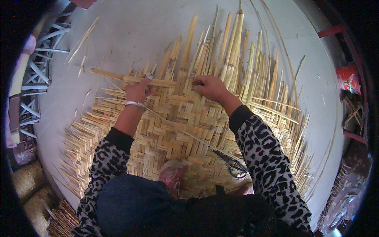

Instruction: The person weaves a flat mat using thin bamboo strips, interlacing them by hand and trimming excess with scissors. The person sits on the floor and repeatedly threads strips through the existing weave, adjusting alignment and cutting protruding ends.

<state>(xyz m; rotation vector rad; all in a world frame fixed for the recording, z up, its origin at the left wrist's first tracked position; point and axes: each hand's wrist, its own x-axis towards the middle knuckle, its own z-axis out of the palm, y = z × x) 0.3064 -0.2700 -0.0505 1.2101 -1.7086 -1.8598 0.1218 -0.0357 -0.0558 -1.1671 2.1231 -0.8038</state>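
Note:
A half-woven mat (173, 122) of pale split-cane strips lies on the floor, its loose ends fanning out at the far side. My left hand (137, 91) is closed around a flat strip (162, 83) laid crosswise at the far edge of the weave. That finger near the strip carries a pale wrapping or ring. To its right, my right hand (211, 87) has its fingers curled together beside the upright strips (182, 79); whatever is between the fingertips is hidden. A thin loose strip (185, 132) runs slantwise over the weave.
Scissors (236, 166) with dark handles rest on the mat near my right forearm. My red shoe (172, 177) stands on the weave. Pale metal racking (45, 67) lines the left; a red frame (355, 136) and a red package (348, 79) are at right. Stray strips (83, 41) lie far left.

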